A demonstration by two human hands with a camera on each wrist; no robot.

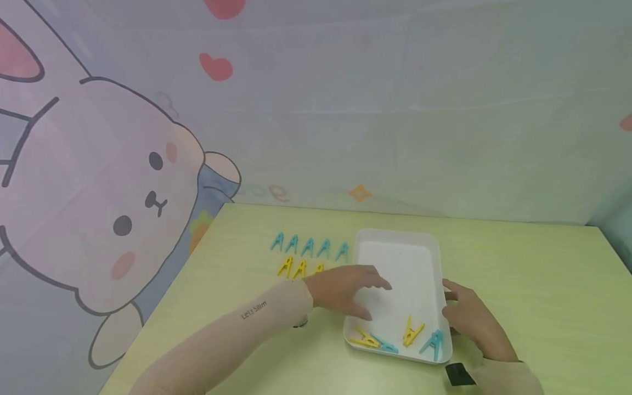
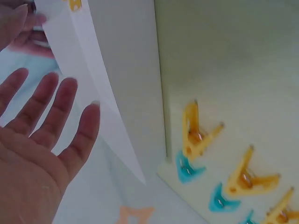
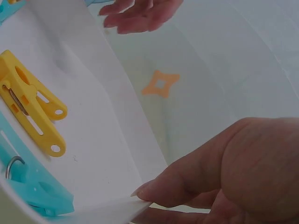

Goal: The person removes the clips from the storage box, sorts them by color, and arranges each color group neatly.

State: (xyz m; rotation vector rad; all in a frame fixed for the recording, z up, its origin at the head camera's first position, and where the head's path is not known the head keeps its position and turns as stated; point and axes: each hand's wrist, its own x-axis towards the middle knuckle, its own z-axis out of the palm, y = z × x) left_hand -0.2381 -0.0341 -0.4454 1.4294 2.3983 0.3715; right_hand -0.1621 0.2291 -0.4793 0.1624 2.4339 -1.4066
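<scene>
A white tray (image 1: 401, 274) lies on the table, with yellow clothespins (image 1: 412, 331) and blue clothespins (image 1: 433, 344) at its near end. Over the tray's left side reaches my left hand (image 1: 343, 288), fingers spread and holding nothing; the left wrist view shows its palm bare. My right hand (image 1: 471, 315) pinches the tray's right rim, thumb on top and fingers outside, as the right wrist view (image 3: 201, 172) shows close up. Left of the tray stand a row of blue clothespins (image 1: 308, 247) and, nearer me, a row of yellow clothespins (image 1: 299, 269), partly hidden by the left hand.
The light green table (image 1: 533, 285) extends to both sides of the tray. Behind it hangs a pale cloth (image 1: 444, 109) printed with a rabbit, hearts and an orange star shape. A black strap piece (image 1: 459, 374) shows near the right wrist.
</scene>
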